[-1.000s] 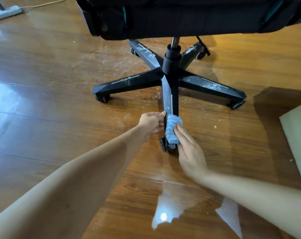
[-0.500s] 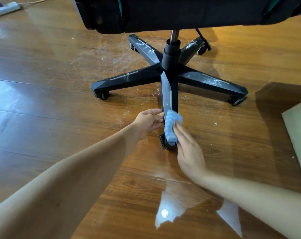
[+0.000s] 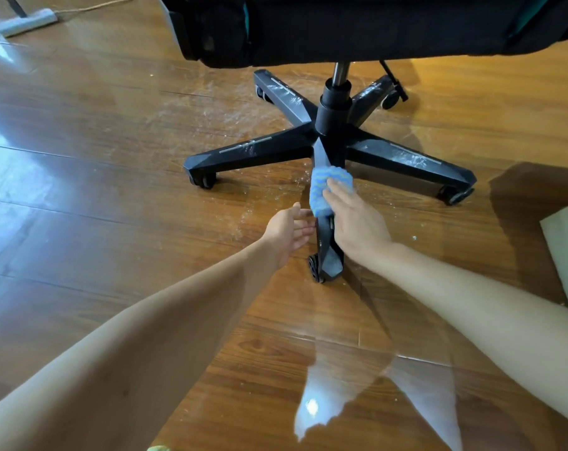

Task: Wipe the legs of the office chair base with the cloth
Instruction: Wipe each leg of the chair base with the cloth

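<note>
Office chair base (image 3: 333, 135), black, five legs on castors; one leg under wipe.
Right hand (image 3: 357, 222) presses a blue striped cloth (image 3: 325, 187) onto the near leg (image 3: 328, 245), fingers flat over the cloth, which lies at the fingertips, toward the hub. Left hand (image 3: 289, 231) open, palm facing the same leg, just beside it. Wooden floor (image 3: 113, 190) beneath both hands, dust-streaked beyond them.

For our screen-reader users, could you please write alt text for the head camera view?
A right hand presses a blue cloth onto the nearest leg of a black office chair base, while the open left hand hovers beside it above a glossy wooden floor.
</note>
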